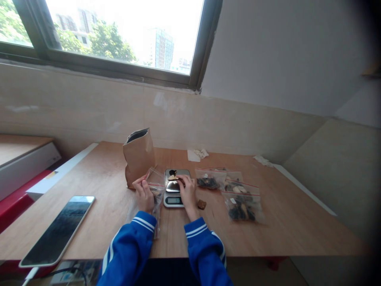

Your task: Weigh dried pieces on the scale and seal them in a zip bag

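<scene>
A kitchen scale (173, 200) is placed centrally on a wooden table (98, 186), its display turned toward the person. Dark and pale pieces (172, 176) lie on the scale's platform, where the right hand (187, 191) is held low, its fingertips (180, 178) at the pieces' edge; whether they are gripped or only touched cannot be told. Left of the scale, a clear zip bag (156, 183) is grasped by the left hand (143, 194), raised so that its upper part stands clear of the table, with pieces visible inside. Behind the bag, a brown paper bag (138, 161) stands with its mouth open. A loose brown piece (201, 204) lies just right of the scale, within the right hand's reach. Farther right, filled zip bags (242, 206) are grouped apart, away from the weighing surface.
</scene>
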A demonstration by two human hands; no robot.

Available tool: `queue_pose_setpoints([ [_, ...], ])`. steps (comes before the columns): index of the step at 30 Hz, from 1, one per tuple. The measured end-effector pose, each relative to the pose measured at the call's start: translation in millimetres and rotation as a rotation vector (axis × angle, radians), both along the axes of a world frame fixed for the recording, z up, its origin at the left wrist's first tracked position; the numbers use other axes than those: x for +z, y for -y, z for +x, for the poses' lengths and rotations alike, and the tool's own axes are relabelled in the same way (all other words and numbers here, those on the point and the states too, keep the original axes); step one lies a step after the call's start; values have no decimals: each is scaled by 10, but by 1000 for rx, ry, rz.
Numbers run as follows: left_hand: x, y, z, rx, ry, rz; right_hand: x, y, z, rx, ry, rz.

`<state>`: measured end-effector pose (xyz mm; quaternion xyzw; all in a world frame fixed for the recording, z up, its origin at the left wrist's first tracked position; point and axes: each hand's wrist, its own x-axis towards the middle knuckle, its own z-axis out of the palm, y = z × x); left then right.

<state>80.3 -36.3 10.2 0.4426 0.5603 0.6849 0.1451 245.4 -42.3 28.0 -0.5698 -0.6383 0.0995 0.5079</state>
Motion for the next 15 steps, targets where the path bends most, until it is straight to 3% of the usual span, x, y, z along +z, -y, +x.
queue_pose_setpoints([
  [4, 2, 3, 4, 7, -13, 9, 218, -48, -61, 19, -242, 30],
  [8, 14, 14, 17, 0, -39, -21, 501, -43, -206, 176, -475, -22],
  [11, 24, 27, 29, -5, -27, -18, 645, 14, -313, 322, -422, -80],
  [15, 36, 51, 49, -2, 20, 27, 667, 75, -380, 480, -329, -167],
])
